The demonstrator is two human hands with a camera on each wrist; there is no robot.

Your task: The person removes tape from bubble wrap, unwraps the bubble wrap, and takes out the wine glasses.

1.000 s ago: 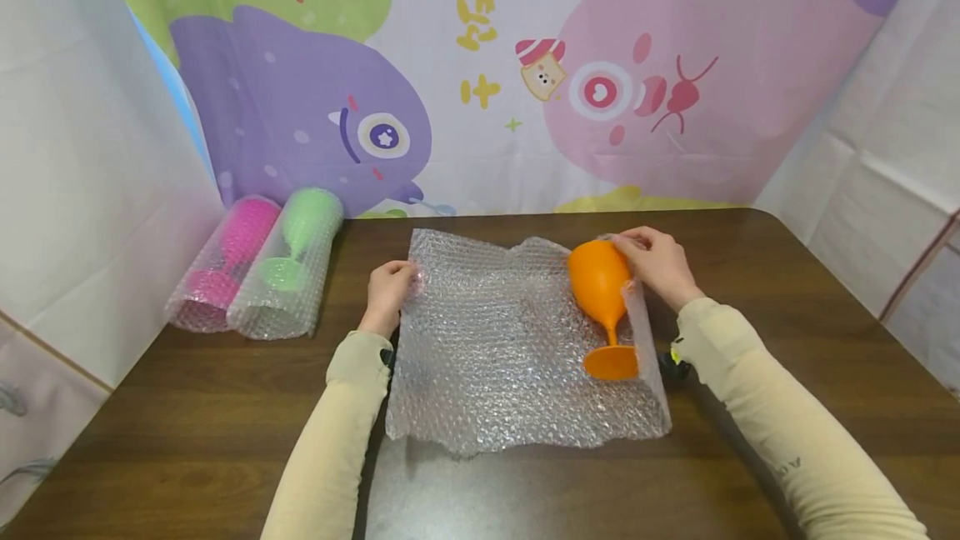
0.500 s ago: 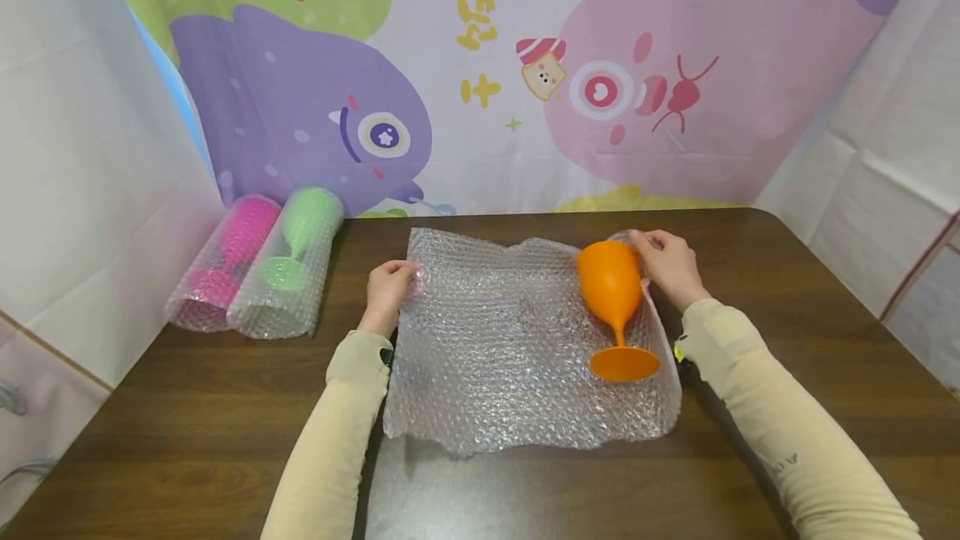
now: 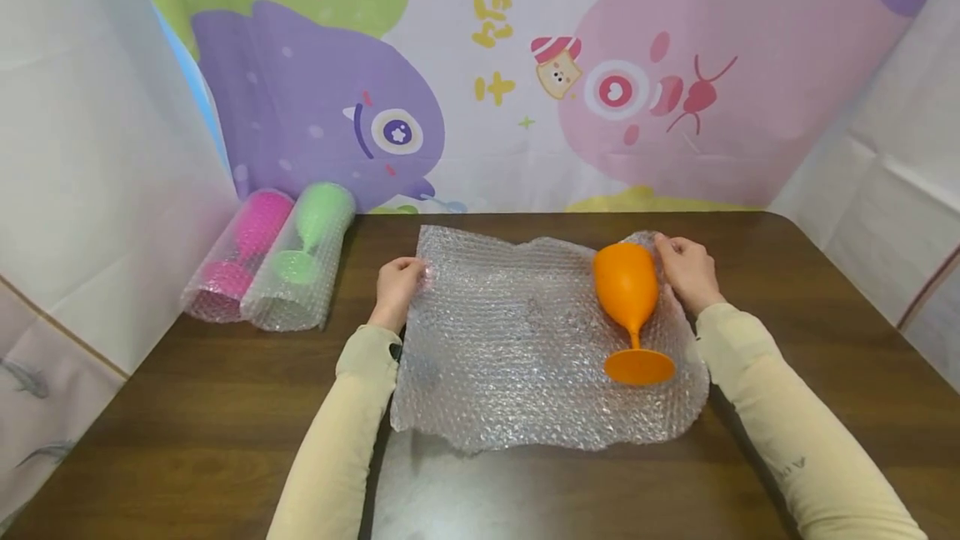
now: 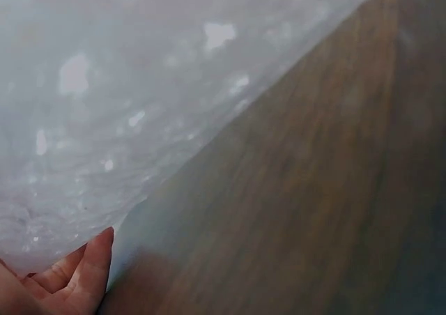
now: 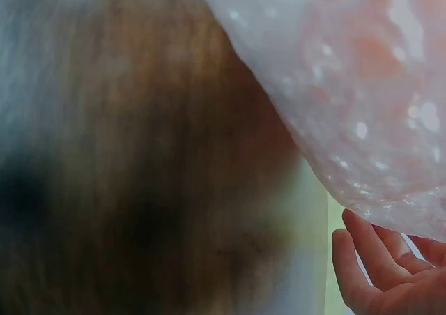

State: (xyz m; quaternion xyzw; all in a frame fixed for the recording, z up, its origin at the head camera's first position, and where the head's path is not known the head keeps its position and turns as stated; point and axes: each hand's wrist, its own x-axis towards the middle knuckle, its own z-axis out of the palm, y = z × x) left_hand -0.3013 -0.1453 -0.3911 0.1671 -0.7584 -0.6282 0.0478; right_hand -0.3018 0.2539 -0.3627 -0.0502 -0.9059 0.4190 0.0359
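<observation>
- Here's the left hand (image 3: 395,283), finger and thumb pinching the left edge of the bubble wrap (image 3: 510,357) toward its far corner; the left wrist view shows the fingertips right at that plastic edge.
- Over to the right hand (image 3: 688,267): its fingertips touch the wrap's right edge at the far corner, thumb close by, but whether they pinch it, I cannot tell.
- The bubble wrap spreads between the two hands, its right side curving up off the table (image 3: 225,415).
- And there's the orange cup (image 3: 626,286), lying on its side on the right part of the wrap, bowl toward the far edge, round foot toward the person, the right hand just beside its bowl.
- In the right wrist view, orange patches glow through the shiny plastic.
- Off to the far left, a pink cup (image 3: 264,222) and a green cup (image 3: 322,211) lie side by side, each rolled in its own clear bubble wrap, the two rolls touching.
- Cream sleeves (image 3: 780,407) cover both forearms.
- Behind it all hangs a cartoon backdrop (image 3: 517,165), a purple creature on the left, a pink one on the right, yellow lettering between them.
</observation>
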